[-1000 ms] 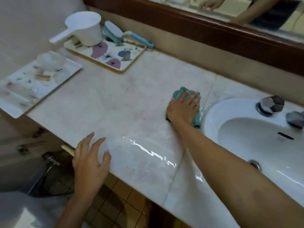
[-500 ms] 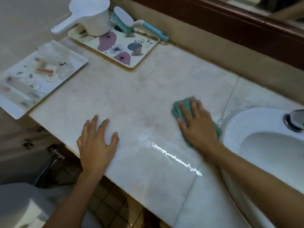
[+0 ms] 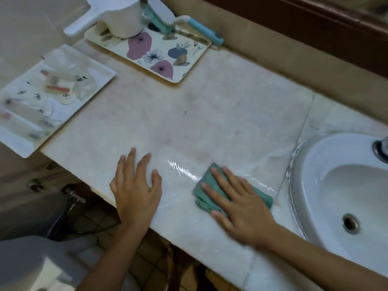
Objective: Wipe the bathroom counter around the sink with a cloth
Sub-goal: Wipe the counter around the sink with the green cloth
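A: L to R. Clear-topped tray (image 3: pixel 31 106) overhangs the counter's left end, contents blurred, can't ID. Floral tray (image 3: pixel 180 59) at back w/ white dipper (image 3: pixel 119 13) and scrub brush (image 3: pixel 165 13), both partly cut off at top.

B: Hands?

A: Left hand (image 3: pixel 136 185) flat on marble counter (image 3: pixel 210 114) nr front edge, fingers spread, gripping nothing, looks like a brace. Right hand (image 3: pixel 241 204) pressed palm-down on folded green cloth (image 3: pixel 201 194), fingers extended over it, not curled round. Cloth lies on counter just left of the sink (image 3: pixel 315 156), nr front edge.

B: Step advice?

A: Judging: mid-wipe. Keep palm flat, even pressure, overlapping passes; wet streaks beside cloth need picking up. Faint pinkish stains mid-slab prob need firmer rubbing. Work along sink rim, where water pools at the seam.

B: Unclear?

A: Tap (image 3: pixel 381 150) cut off at right edge; counter beyond the sink out of view. Right hand motion-blurred.
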`<state>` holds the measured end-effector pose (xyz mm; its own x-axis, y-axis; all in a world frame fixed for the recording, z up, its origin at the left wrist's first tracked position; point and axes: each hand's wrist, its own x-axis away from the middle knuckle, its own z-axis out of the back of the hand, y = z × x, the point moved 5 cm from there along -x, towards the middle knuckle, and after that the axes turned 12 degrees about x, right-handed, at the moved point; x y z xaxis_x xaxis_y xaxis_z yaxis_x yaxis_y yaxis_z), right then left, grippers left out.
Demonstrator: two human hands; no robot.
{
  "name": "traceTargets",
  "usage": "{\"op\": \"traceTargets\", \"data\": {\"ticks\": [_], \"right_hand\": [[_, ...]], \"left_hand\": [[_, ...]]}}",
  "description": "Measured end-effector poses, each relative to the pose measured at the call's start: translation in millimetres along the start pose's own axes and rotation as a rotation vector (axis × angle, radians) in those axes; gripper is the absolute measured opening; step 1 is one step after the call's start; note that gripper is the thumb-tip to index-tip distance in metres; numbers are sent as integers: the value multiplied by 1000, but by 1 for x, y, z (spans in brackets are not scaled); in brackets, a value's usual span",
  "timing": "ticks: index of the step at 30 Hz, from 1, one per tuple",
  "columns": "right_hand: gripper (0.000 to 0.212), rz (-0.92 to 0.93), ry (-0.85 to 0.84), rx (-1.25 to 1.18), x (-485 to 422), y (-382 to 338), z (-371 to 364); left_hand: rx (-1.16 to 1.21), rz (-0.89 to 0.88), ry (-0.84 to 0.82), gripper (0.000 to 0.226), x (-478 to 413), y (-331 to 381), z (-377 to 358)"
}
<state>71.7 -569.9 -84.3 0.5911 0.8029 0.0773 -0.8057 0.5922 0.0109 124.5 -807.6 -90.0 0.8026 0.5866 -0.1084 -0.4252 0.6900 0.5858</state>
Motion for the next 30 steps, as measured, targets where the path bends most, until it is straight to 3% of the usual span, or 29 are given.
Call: {"op": "traceTargets", "data": {"ticks": [2, 4, 7, 9, 12, 15, 18, 22, 27, 28, 30], "right_hand": [[58, -175, -28, 37, -6, 59, -4], [60, -496, -34, 46, -41, 117, -2], [61, -840, -57, -7, -109, 149, 7], [61, -837, -49, -39, -141, 117, 8], [61, -593, -7, -70, -130, 16, 0], [61, -349, -6, -42, -37, -66, 2], [59, -219, -35, 31, 68, -59, -2], [59, -474, -131, 32, 97, 19, -8], [65, -1047, -77, -65, -9, 54, 3], [67, -1076, -87, -79, -23, 48, 5], [68, -950, -79, -56, -32, 10, 2]], "left_hand": [[-6, -14, 2, 49, 2, 1, 0], [-15, -29, 4, 48, 0, 3, 0], [6, -24, -11, 47, -7, 5, -4], [12, -16, -30, 48, -10, 2, -7], [-2, -5, -29, 49, -12, -10, -4], [-9, -18, -54, 48, -11, -12, -3], [-10, -27, -69, 48, -9, -11, -1], [-10, -19, -84, 46, -5, -12, 3], [36, -53, -85, 46, -23, 3, 4], [44, -50, -84, 46, -26, 3, 3], [41, -38, -87, 45, -23, -4, 5]]}}
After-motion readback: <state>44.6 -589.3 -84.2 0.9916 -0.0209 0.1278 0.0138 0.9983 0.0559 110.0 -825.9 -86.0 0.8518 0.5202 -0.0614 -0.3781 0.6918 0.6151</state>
